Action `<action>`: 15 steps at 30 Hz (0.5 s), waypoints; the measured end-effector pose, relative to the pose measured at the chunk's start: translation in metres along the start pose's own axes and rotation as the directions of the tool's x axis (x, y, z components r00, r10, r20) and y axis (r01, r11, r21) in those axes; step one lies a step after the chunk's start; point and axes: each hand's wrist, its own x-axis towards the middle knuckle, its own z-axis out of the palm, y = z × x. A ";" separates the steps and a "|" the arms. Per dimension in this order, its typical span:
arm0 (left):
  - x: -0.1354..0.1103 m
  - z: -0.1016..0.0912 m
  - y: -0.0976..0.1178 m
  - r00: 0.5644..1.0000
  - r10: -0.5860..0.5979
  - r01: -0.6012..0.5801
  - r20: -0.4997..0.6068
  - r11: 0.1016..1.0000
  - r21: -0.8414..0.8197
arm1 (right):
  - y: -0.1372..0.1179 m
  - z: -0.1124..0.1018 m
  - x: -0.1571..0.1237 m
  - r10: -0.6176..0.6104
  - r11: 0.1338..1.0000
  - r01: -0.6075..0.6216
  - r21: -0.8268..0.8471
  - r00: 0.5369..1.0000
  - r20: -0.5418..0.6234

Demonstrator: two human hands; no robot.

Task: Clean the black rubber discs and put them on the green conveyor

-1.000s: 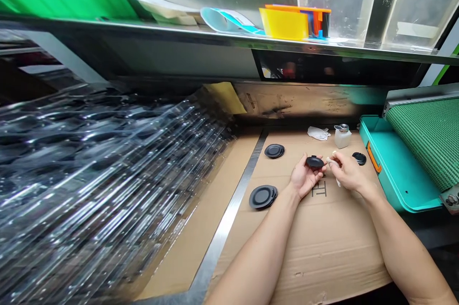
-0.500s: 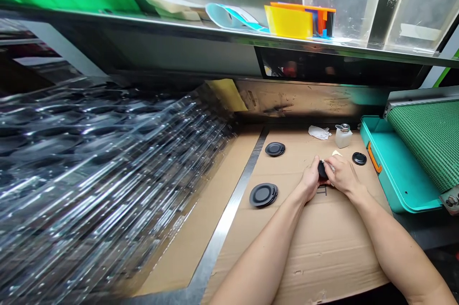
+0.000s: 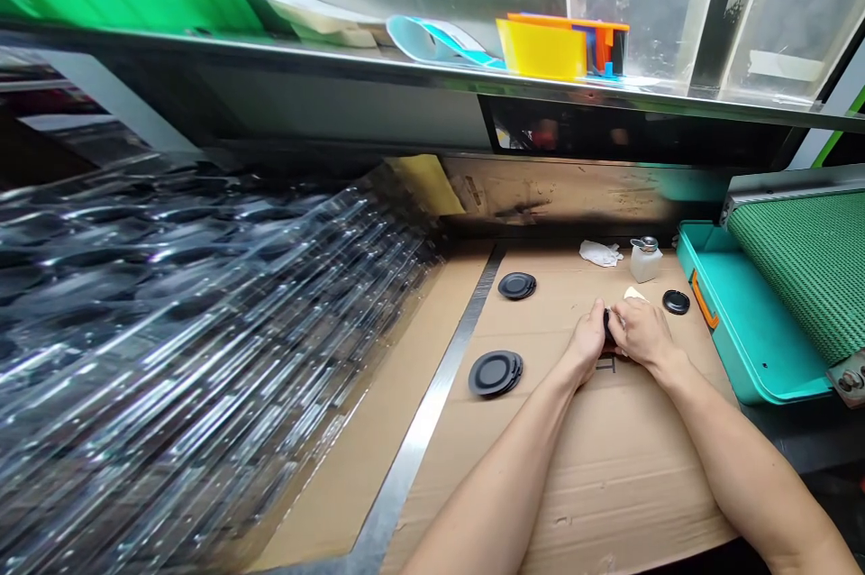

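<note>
My left hand is closed round a small black plastic part, probably a disc like those nearby, held on edge just above the cardboard. My right hand presses against this part from the right, its fingers curled together; whatever they pinch is hidden. Just behind the right hand lies a small cream-coloured piece. A round black disc with a raised rim rests to its right. Left of my hands are two small stacks of black discs, a far stack and a near stack.
Clear plastic trays are piled high on the left. A white bottle with a metal top and a crumpled white cloth stand behind my hands. At right are a teal bin and a green conveyor belt. A shelf crosses above.
My right hand has turned and moved in closer over the black part, covering more of it. The white bit that showed at its fingertips is now out of sight.
</note>
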 end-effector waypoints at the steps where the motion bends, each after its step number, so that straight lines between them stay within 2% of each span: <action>1: 0.002 0.000 -0.002 1.000 0.009 -0.009 0.003 1.000 0.030 | 0.000 0.001 0.001 -0.007 1.000 0.007 -0.001 1.000 -0.007; 6: 0.010 -0.005 -0.011 0.998 0.059 -0.060 0.010 0.990 0.128 | 0.001 0.003 0.002 0.071 0.997 -0.071 -0.004 0.997 0.004; 9: 0.012 -0.007 -0.014 0.998 0.059 -0.061 0.023 0.993 0.099 | 0.003 0.002 0.001 0.095 0.995 -0.095 0.005 0.995 0.034; 15: 0.012 -0.008 -0.014 1.000 -0.001 0.001 0.022 1.000 0.031 | 0.004 0.002 0.002 0.053 0.998 -0.054 0.038 0.998 0.024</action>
